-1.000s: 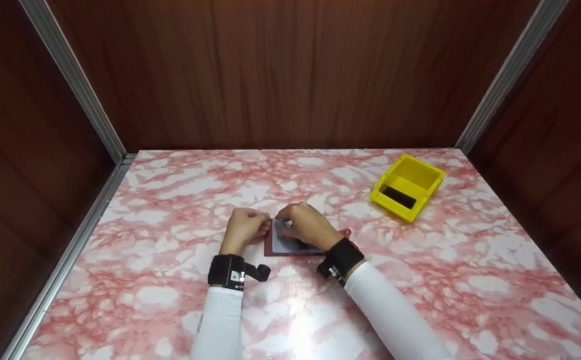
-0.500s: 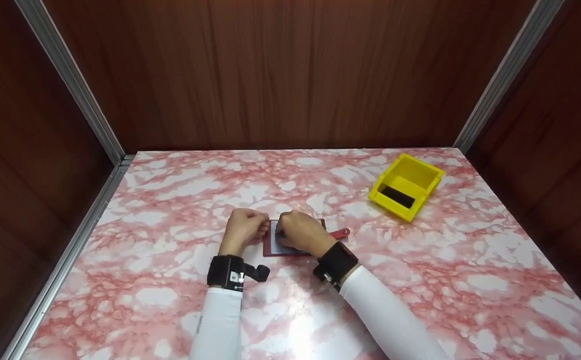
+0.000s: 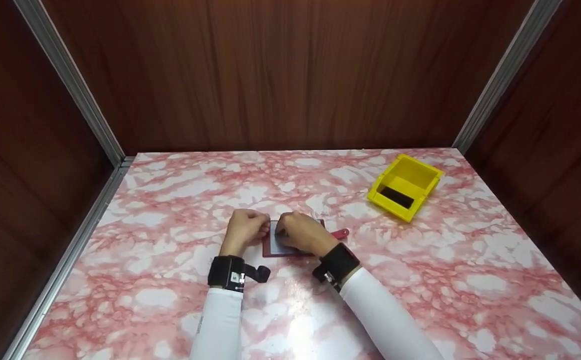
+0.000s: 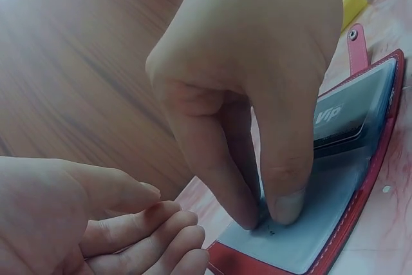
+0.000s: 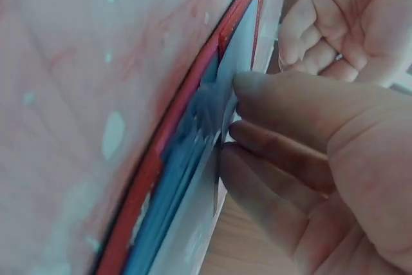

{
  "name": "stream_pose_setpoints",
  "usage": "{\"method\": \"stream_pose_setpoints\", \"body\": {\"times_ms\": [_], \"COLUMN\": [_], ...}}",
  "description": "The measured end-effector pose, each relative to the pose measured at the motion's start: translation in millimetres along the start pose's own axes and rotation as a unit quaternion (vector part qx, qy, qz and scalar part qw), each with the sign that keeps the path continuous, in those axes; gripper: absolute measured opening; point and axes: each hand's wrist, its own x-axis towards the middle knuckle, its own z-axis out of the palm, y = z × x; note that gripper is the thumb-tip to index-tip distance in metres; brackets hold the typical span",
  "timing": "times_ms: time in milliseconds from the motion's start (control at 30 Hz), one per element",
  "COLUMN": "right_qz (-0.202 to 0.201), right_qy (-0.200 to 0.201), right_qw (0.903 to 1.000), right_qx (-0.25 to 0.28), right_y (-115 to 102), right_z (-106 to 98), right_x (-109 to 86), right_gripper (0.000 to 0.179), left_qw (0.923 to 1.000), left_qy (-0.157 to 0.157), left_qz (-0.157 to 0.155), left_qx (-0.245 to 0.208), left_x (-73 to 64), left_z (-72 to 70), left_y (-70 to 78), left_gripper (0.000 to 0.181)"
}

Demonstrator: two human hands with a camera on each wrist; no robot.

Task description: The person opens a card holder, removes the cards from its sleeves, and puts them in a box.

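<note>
A red card holder [image 3: 266, 246] lies spread flat on the table, its strap with a snap button [image 4: 356, 49] sticking out on the right. Clear plastic sleeves [image 4: 309, 217] fill it, and a black card marked "Vip" [image 4: 338, 122] sits in one of them. My right hand [image 3: 304, 232] is over the holder, thumb and fingertips pinching at a sleeve; whether a card is between them cannot be told. Beside the holder's left edge is my left hand [image 3: 244, 227]. Its fingers are loosely curled, thumb near the index finger, with nothing visible in them [image 4: 129, 223].
A yellow bin [image 3: 405, 187] with a black patch on its front stands at the back right of the pink marbled table [image 3: 190, 190]. Brown wood-grain walls [image 3: 290, 75] with metal corner posts enclose the table on the far side and both sides.
My right hand has drawn its fingers together and lowered onto the sleeve, uncovering the strap. Over the last half second it barely moves. The left hand stays in place.
</note>
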Motion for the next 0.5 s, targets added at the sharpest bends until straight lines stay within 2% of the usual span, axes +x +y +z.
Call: {"method": "stream_pose_setpoints", "body": {"times_ms": [200, 333, 500], "right_qz": [0.020, 0.044, 0.109], "right_qy": [0.012, 0.018, 0.006], "right_qw": [0.9987, 0.9980, 0.9920], "right_qx": [0.045, 0.041, 0.064], "right_y": [15.2, 28.7, 47.5], "right_z": [-18.5, -33.8, -49.5], "right_x": [-6.6, -18.2, -34.8], "right_gripper": [0.017, 0.023, 0.029], "left_qw": [0.9999, 0.9999, 0.9998], "left_qy": [-0.005, -0.005, -0.010], "left_qz": [0.010, 0.007, 0.008], "left_qx": [0.008, 0.011, 0.015], "left_x": [0.2, -1.3, -3.6], "left_z": [2.8, 4.6, 7.2], "left_y": [3.5, 5.2, 5.6], "left_gripper": [0.023, 0.022, 0.022]}}
